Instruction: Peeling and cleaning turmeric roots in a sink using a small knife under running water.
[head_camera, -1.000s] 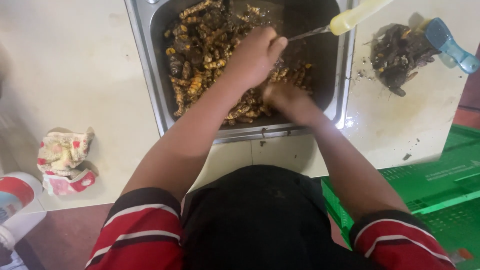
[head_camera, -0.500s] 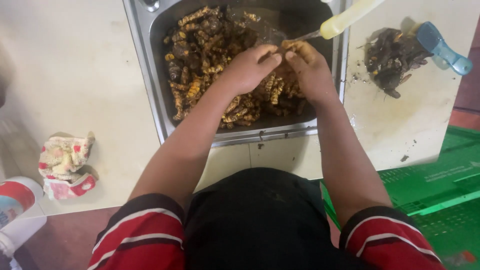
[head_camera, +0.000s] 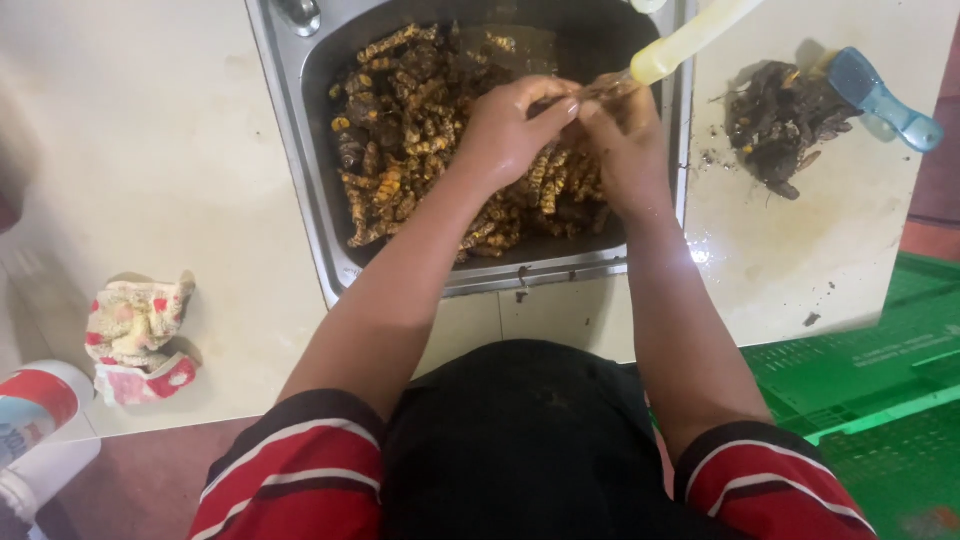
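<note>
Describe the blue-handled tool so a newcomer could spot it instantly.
Start at the steel sink full of yellow-brown roots. On the pale counter to its right lies a dark pile of scraps. The brush rests against that pile's right edge, the only blue thing there.

red striped sleeves (head_camera: 290, 465), black apron (head_camera: 525, 440)
</note>
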